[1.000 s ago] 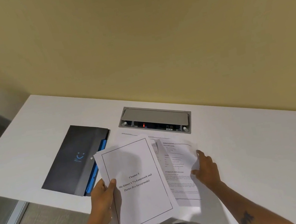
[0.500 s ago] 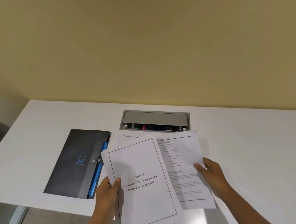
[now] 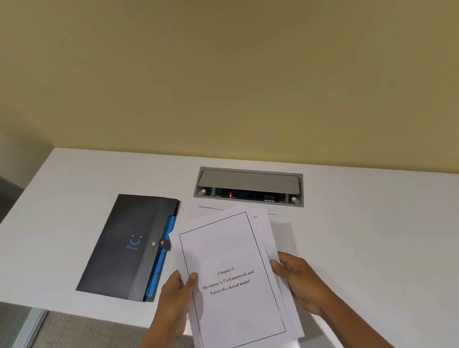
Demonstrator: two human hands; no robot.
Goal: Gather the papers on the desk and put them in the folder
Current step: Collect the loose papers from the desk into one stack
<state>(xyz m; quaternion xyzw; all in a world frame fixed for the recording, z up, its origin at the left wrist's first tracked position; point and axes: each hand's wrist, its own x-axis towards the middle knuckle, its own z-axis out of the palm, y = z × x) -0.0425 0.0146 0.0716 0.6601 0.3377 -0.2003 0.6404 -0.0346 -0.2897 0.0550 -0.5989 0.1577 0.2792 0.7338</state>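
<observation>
I hold a small stack of white papers (image 3: 237, 308) above the desk's near edge; the top sheet reads "Chapter 3". My left hand (image 3: 176, 299) grips the stack's left edge and my right hand (image 3: 298, 277) grips its right edge. The sheets are slightly fanned at the right. One more printed sheet (image 3: 206, 209) lies flat on the white desk (image 3: 383, 239), mostly hidden behind the stack. A closed dark grey folder (image 3: 122, 248) with blue tabs and a snap strap lies on the desk to the left of the stack.
A grey recessed cable box (image 3: 248, 178) with its lid tilted up sits in the desk behind the papers, by the yellow wall. The desk's left edge drops to carpet and a glass partition (image 3: 3, 330).
My right hand lifted the second sheet off the desk and brought it left under the title page. Both hands now hold one stack. The folder has not moved.
</observation>
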